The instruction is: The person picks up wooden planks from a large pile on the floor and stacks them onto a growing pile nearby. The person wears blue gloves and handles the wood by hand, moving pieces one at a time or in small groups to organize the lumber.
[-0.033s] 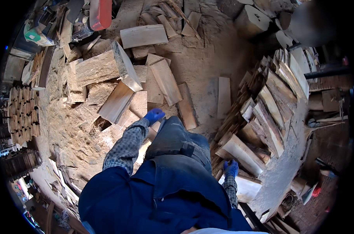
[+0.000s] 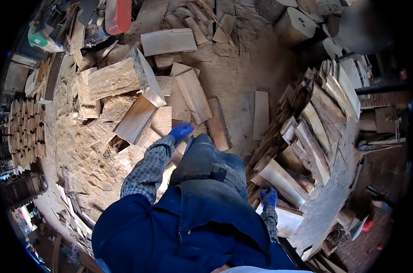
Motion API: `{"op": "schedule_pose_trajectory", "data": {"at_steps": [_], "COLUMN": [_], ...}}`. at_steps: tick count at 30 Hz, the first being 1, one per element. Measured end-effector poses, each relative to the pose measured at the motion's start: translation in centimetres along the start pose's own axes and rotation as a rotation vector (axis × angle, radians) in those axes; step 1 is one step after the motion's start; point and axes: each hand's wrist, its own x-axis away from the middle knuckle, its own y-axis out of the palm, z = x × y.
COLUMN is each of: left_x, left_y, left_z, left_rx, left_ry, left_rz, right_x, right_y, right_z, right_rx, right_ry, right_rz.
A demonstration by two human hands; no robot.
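L. hand (image 2: 181,131), R. hand (image 2: 269,197): solid blue gloves (image 2: 270,194). Sleeves (image 2: 145,170): grey/wht. check. Top (image 2: 143,227): dk. blue, plain. Trousers (image 2: 199,157): faded grey-blue. Planks (image 2: 193,96): lt. tan w/ brn. streaks. Sawdust (image 2: 81,164): pale tan. Casing (image 2: 118,18): red. Stacked slats (image 2: 27,132): mottled brn./tan.

head: worn left fisheye | faces down past torso (image 2: 138,223) | near, both hands (image 2: 181,131) in view

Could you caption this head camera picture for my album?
Blue-gloved left hand and right hand among scattered boards and leaning planks.
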Motion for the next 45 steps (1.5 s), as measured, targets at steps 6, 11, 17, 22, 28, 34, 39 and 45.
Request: {"op": "schedule_pose_trajectory", "data": {"at_steps": [6, 11, 17, 22, 28, 34, 39, 45], "left_x": [-3.5, -0.8, 5.8, -6.1, -16.6, -19.4, -21.0, -24.1], "left_y": [-1.3, -0.8, 2.7, 2.2, -2.0, -2.1, 0.0, -5.3], "left_z": [3.3, -3.5, -11.9, -3.1, 8.5, 10.5, 2.8, 4.3], "left_rx": [0.077, -0.078, 0.01, 0.406, 0.725, 0.562, 0.603, 1.192], "left_ry": [0.064, -0.045, -0.536, -0.495, -0.345, -0.396, -0.751, -0.383], "left_rz": [0.262, 0.383, 0.89, 0.983, 0.907, 1.045, 1.135, 1.375], "right_x": [-12.5, -22.2, -38.7, -64.2, -74.7, -68.7, -63.7, -68.9], "right_y": [-2.2, -8.1, -10.4, -14.8, -20.8, -21.3, -21.5, -23.4], "right_z": [-2.7, -18.4, -29.2, -33.2, -55.0, -71.4, -74.6, -77.5], "right_rx": [-0.636, -0.881, -0.322, -0.289, -0.841, -0.703, -0.063, 0.606], "right_ry": [0.044, 0.074, 0.099, -0.415, -0.367, -0.649, -1.169, -0.819], "right_rz": [-0.787, -0.879, -1.163, -0.719, -0.809, -1.094, -1.141, -0.946]}}
